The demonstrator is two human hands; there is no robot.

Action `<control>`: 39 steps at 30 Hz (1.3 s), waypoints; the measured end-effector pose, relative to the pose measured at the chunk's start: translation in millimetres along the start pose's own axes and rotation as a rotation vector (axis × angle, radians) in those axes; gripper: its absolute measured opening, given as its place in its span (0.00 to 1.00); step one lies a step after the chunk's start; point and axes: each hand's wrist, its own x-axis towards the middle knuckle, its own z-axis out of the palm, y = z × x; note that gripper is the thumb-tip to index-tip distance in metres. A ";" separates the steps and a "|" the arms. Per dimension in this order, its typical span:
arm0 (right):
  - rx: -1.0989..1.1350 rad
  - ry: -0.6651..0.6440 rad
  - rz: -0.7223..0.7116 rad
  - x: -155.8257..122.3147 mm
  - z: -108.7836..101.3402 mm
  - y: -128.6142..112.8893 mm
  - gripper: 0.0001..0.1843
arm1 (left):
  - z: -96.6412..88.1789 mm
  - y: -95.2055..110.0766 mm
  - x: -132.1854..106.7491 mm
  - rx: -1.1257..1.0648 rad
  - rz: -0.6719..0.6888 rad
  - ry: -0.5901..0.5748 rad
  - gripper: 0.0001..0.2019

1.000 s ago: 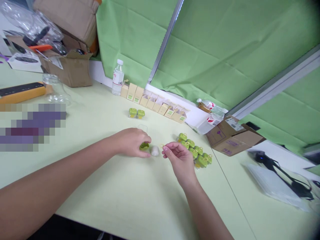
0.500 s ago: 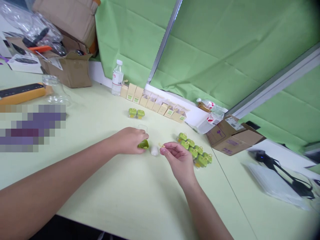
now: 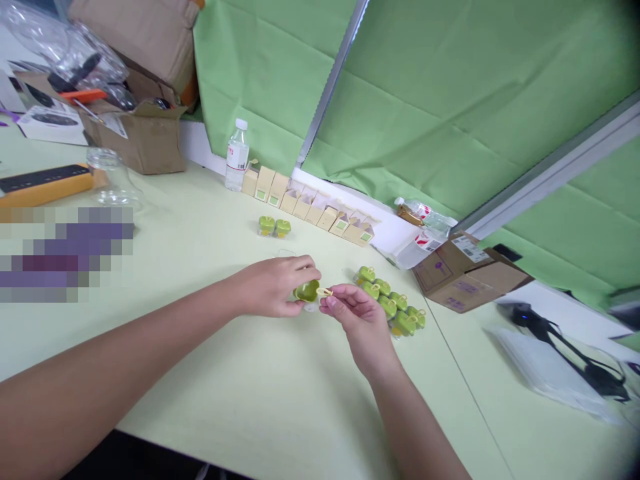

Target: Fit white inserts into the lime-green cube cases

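My left hand (image 3: 273, 285) is closed round a small green cap-shaped piece (image 3: 306, 291), held just above the pale green table (image 3: 240, 373). My right hand (image 3: 357, 317) pinches a tiny yellow ring-shaped piece (image 3: 324, 292) right against the green piece. A small white object (image 3: 311, 307) peeks out on the table under both hands. To the right of my right hand lies a cluster of several green pieces with yellow loops (image 3: 393, 303).
Two green pieces in clear cases (image 3: 273, 227) stand farther back. A row of small tan boxes (image 3: 310, 205) and a water bottle (image 3: 236, 155) line the wall. Cardboard boxes stand back left (image 3: 135, 137) and right (image 3: 463, 270); a glass jar (image 3: 111, 179) is left.
My left hand has lifted the green piece off the table and carried it right to meet the yellow piece in my right hand. The white object is now mostly covered.
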 end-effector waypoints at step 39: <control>0.173 -0.051 0.151 -1.7 -6.0 -11.5 0.12 | 2.1 11.2 1.7 -0.070 0.083 0.141 0.20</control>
